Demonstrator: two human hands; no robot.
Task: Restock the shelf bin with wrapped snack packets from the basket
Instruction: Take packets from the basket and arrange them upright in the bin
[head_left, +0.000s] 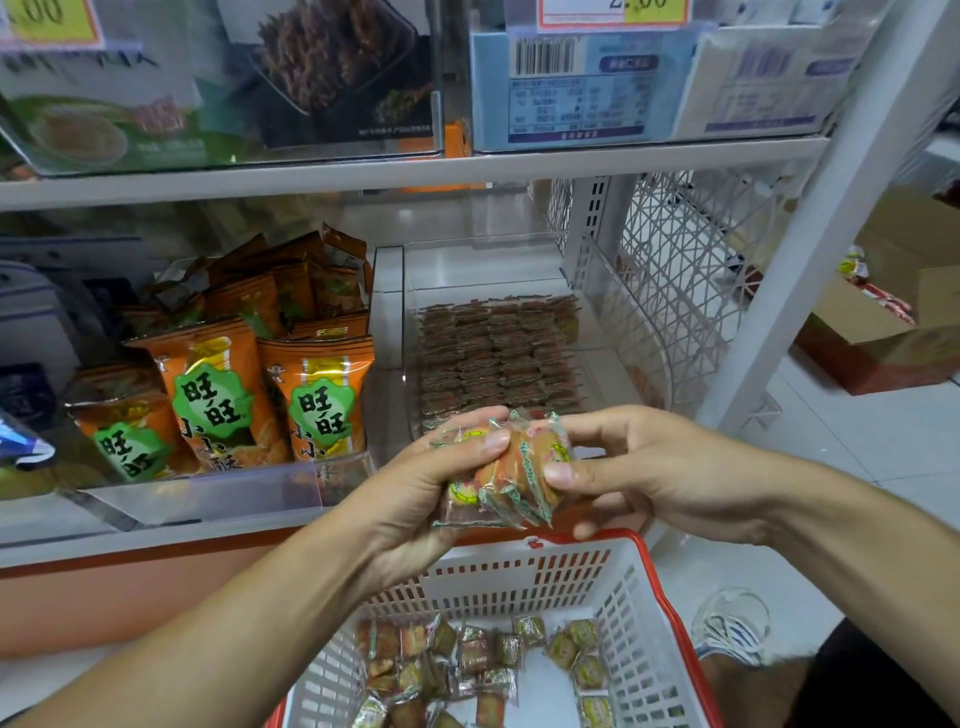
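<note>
Both my hands hold a small stack of wrapped snack packets (511, 480) above the basket's far rim.

My left hand (426, 488) curls around the stack from the left, thumb across its front; my right hand (631, 467) pinches its right end between thumb and fingers. Just beyond it stands the clear shelf bin (613, 322), with flat rows of packets on its floor. Below, the white basket (623, 577) with a red rim holds more loose packets (467, 660) along its bottom.
</note>
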